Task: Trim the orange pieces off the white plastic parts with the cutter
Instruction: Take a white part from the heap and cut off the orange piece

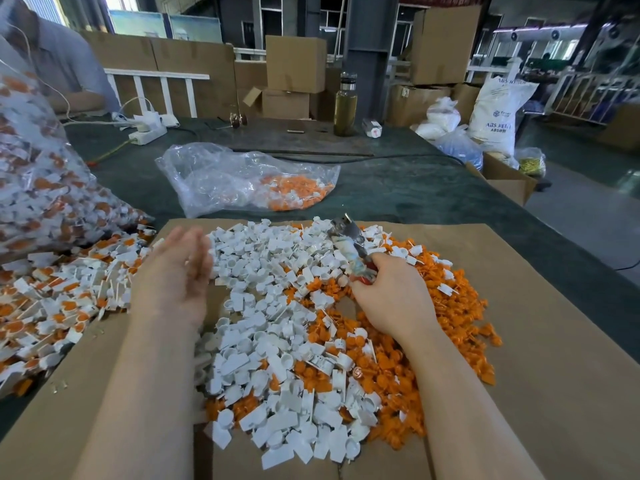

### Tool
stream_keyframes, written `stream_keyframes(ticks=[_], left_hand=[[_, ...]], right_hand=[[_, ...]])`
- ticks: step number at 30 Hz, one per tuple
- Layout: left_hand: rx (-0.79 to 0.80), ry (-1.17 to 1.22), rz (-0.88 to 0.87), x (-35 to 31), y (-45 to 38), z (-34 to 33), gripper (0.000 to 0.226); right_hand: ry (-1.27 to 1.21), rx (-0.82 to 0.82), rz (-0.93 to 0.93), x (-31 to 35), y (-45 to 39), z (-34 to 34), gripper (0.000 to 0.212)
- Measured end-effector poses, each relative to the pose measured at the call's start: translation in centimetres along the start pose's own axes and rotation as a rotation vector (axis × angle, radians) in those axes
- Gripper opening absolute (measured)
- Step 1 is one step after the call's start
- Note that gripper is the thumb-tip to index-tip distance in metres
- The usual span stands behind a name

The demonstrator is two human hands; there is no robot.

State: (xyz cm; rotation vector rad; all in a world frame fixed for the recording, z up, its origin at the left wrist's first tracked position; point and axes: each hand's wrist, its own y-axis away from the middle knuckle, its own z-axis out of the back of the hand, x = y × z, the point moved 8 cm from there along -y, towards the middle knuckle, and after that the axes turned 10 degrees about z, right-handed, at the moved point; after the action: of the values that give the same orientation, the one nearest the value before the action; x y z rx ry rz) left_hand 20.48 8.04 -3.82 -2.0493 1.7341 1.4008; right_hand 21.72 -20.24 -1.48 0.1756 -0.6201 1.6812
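Left hand [180, 271] raised over the left edge of the heap, palm up, fingers straight and close together, blurred, holding nothing. Right hand [391, 292] curled round the cutter [349, 244], red handles in the fist, taped body and metal nose pointing up and away over the pile. White parts [273, 341] heaped mid-cardboard [536, 375], orange pieces [446, 327] massed to the right, untrimmed parts [55, 306] spilling from a bag [38, 174] at left; another bag [242, 178] beyond on the table [398, 188].
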Motion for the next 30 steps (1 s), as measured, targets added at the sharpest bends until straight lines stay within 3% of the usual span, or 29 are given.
stream_keyframes(ticks=[3, 6, 9, 10, 14, 17, 20, 22, 26, 30], left_hand=[[0.095, -0.59, -0.176, 1.1, 1.4, -3.0, 0.016], [0.271, -0.923, -0.294, 3.3, 3.8, -6.5, 0.013], [0.39, -0.972, -0.201, 5.9, 5.0, -8.1, 0.054], [0.386, -0.964, -0.188, 6.2, 5.1, -8.3, 0.057], [0.323, -0.807, -0.182, 6.4, 4.8, -8.3, 0.013], [0.259, -0.723, -0.206, 5.9, 4.4, -7.9, 0.01], [0.201, -0.685, -0.215, 5.5, 3.9, -7.4, 0.012], [0.157, -0.644, -0.217, 5.2, 3.5, -6.9, 0.015], [0.278, -0.664, -0.233, 4.9, 3.6, -7.6, 0.018], [0.529, -1.088, -0.267, 6.1, 4.7, -8.8, 0.033]], right_hand=[[0.025, 0.04, 0.009, 0.1, -0.1, -0.5, 0.024], [0.058, 0.043, 0.044, 0.6, 0.0, -0.5, 0.01], [0.07, 0.019, 0.112, 1.5, 0.2, -0.4, 0.007], [0.063, 0.017, 0.144, 2.0, 0.2, -0.3, 0.01], [0.088, 0.027, 0.269, 3.7, 0.4, -0.5, 0.022], [0.154, -0.008, 0.309, 4.2, 0.3, -0.2, 0.035], [0.205, 0.071, 0.269, 3.6, 0.3, -1.0, 0.066], [0.199, 0.089, 0.263, 3.5, 0.5, -1.4, 0.072], [0.17, -0.033, 0.246, 3.5, 0.4, -0.4, 0.055], [0.087, -0.158, 0.134, 1.8, 0.4, 1.2, 0.023]])
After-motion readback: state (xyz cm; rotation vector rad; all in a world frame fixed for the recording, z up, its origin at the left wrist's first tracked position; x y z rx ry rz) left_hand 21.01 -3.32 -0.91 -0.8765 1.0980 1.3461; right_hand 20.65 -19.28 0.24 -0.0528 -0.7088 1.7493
